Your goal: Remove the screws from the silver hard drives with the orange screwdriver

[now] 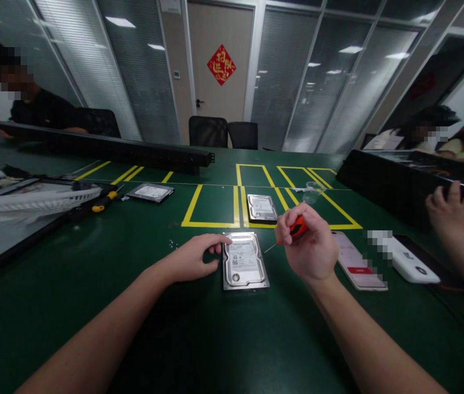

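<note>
A silver hard drive point(244, 261) lies flat on the green table point(199, 339), label up, in the middle and close to the near edge. The left hand point(196, 257) rests on the table just beside the drive's left side. Its fingers are spread and flat, with the fingertips touching the drive's top left corner — most likely to keep the drive from sliding.

The right hand point(308, 244) hangs just above the table at the drive's right side. Its fingers are curled tight around a screwdriver point(291, 231) with an orange handle. The thin metal tip points down and left toward the drive's right edge (it looks like it is not quite touching, but that is hard to tell).

Farther back, a second hard drive point(262, 208) sits on the yellow tape lines point(211, 223), and a third drive point(151, 192) lies toward the back left. A small clear cup point(312, 192) stands inside another yellow box.

To the right of the right hand lie a phone point(357, 260) and a white case point(410, 261). Past them, near the right edge, another person's hand point(454, 210) reaches into a long black tray point(383, 178) — that hand is not the wearer's own.
</note>
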Available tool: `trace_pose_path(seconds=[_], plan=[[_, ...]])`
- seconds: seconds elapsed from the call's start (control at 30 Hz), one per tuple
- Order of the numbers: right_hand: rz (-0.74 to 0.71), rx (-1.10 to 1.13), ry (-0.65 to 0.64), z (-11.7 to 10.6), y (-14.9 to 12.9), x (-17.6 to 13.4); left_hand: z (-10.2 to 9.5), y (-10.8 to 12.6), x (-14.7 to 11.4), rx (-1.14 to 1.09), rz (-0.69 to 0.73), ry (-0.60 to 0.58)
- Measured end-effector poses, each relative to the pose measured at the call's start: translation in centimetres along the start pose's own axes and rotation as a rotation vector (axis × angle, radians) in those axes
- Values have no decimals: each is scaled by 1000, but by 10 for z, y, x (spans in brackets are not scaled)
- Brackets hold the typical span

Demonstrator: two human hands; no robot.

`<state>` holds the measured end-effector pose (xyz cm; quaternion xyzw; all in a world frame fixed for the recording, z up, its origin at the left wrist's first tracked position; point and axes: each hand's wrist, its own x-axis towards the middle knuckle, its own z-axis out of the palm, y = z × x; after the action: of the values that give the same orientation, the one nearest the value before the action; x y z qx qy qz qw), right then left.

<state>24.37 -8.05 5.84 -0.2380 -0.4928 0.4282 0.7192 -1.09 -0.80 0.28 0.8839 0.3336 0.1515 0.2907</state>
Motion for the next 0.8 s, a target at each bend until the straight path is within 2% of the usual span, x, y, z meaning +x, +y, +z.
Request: trace_pose_path(seconds=[0.8], plan=[[26, -21, 0, 0, 6, 1, -1, 2, 1, -6, 5, -7]])
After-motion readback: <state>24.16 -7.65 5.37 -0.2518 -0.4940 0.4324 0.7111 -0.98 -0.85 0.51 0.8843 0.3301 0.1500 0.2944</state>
